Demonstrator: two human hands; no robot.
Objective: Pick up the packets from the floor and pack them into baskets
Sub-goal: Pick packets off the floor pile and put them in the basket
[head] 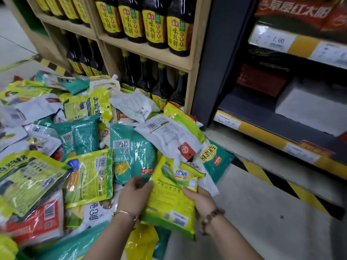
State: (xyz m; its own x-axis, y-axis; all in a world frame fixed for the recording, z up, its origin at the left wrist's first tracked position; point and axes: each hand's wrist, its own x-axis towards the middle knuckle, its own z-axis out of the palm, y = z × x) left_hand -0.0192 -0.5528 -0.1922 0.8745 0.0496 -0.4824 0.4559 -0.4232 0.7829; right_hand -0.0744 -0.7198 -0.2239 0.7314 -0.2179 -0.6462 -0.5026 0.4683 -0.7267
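A yellow-green packet (171, 196) is held up between both hands just above the floor. My left hand (134, 196) grips its left edge, and my right hand (201, 200) grips its right edge. Behind and to the left lies a big heap of packets (90, 139) in green, yellow, white and red, spread over the floor. A green packet (133, 152) and a white pouch (169, 139) lie right behind the held one. No basket is in view.
A wooden shelf (144, 51) with dark sauce bottles stands behind the heap. A dark metal shelf (281, 128) with yellow price strips runs along the right. Bare grey floor (253, 212) with black-yellow hazard tape lies to the right of my hands.
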